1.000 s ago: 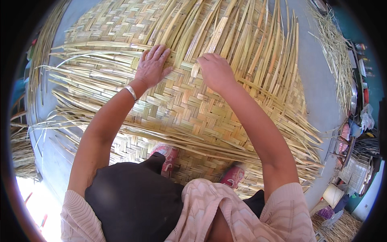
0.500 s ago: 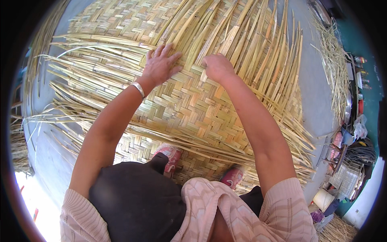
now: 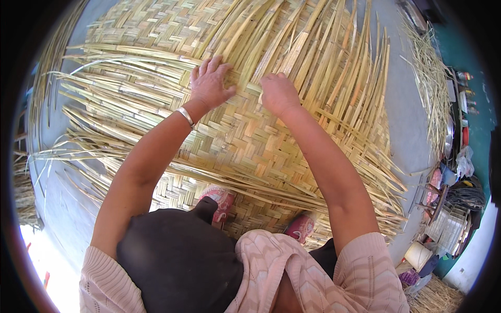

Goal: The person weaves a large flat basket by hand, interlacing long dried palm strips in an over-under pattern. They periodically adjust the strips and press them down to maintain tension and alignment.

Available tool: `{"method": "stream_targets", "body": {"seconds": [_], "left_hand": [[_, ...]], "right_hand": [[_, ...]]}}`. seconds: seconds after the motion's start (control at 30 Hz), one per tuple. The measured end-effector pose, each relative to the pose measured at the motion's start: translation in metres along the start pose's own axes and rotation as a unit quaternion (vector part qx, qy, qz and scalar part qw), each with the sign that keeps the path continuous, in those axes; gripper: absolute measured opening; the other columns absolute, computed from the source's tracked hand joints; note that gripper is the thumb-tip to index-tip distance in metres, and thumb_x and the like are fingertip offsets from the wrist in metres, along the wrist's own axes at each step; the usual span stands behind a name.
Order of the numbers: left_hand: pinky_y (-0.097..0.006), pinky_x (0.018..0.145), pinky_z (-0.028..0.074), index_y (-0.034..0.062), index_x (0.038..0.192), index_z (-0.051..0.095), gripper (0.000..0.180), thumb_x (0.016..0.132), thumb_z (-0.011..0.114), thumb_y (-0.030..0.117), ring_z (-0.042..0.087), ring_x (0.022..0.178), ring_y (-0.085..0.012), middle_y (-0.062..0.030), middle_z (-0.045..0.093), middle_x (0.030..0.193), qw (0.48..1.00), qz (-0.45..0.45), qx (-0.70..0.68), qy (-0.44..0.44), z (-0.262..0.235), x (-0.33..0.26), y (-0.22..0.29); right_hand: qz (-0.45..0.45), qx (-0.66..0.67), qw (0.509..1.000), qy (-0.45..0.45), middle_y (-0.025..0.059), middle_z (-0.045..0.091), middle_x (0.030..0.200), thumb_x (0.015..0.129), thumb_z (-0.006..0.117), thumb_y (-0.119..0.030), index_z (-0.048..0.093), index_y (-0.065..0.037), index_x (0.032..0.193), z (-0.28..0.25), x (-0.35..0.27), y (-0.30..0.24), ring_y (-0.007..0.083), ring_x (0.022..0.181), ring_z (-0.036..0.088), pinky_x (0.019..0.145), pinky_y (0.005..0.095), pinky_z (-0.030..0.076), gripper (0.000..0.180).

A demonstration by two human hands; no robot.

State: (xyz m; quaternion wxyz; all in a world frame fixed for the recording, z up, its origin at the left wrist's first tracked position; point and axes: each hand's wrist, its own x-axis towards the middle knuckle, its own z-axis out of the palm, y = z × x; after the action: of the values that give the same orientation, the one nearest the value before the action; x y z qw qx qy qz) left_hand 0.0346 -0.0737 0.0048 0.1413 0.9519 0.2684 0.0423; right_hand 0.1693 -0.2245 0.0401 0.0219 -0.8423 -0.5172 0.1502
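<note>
Matting (image 3: 250, 143) of flat, pale yellow strips lies on the grey floor (image 3: 399, 107), its tight slanting weave spread just below and between the two hands. Left hand (image 3: 211, 86): fingers spread and slightly bent, palm down over the weave's far edge, where it meets the loose strips; whether the fingertips press on them I cannot tell. A silver bracelet (image 3: 186, 118) circles that wrist. Right hand (image 3: 280, 95): fingers curled in, knuckles up, at the same far edge, a little apart from the left. A pale strip end shows just beside its curled fingers, but I cannot tell whether they pinch it.

From this edge, long strips (image 3: 318, 62) fan out beyond the right hand, and others (image 3: 122, 78) run from near the left hand toward the matting's left edge. More woven surface (image 3: 156, 23) shows beyond both groups. Nearer the person, a band of strips (image 3: 245, 182) crosses below both hands, close to two red patterned shoes (image 3: 222, 202). Thin stalks (image 3: 429, 94) lie along the floor's right edge, and a bundle of long stalks (image 3: 52, 68) along its left edge.
</note>
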Motion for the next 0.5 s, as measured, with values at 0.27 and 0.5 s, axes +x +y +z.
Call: {"method": "stream_targets", "body": {"seconds": [0.27, 0.5], "left_hand": [[-0.047, 0.112, 0.021, 0.0197, 0.128, 0.054, 0.056, 0.078, 0.067, 0.04, 0.028, 0.138, -0.0278, -0.0074, 0.036, 0.146, 0.999, 0.024, -0.014, 0.016, 0.004, -0.003, -0.008], [-0.049, 0.11, 0.024, 0.0193, 0.122, 0.059, 0.04, 0.089, 0.058, 0.042, 0.035, 0.134, -0.0259, -0.0054, 0.044, 0.14, 0.993, 0.067, 0.013, 0.093, 0.022, -0.031, -0.008]], "right_hand": [[-0.114, -0.01, 0.993, 0.018, 0.0103, 0.061, 0.112, 0.078, 0.056, 0.0, 0.064, -0.004, 0.106, -0.025, -0.047, 0.031, 0.0278, 0.11, 0.054, 0.096, 0.0382, 0.045, 0.03], [-0.089, -0.065, 0.989, -0.096, 0.0135, 0.061, 0.111, 0.079, 0.054, 0.0, 0.062, -0.005, 0.109, -0.081, -0.174, 0.126, 0.0312, 0.109, 0.054, 0.094, 0.0406, 0.044, 0.031]]}}
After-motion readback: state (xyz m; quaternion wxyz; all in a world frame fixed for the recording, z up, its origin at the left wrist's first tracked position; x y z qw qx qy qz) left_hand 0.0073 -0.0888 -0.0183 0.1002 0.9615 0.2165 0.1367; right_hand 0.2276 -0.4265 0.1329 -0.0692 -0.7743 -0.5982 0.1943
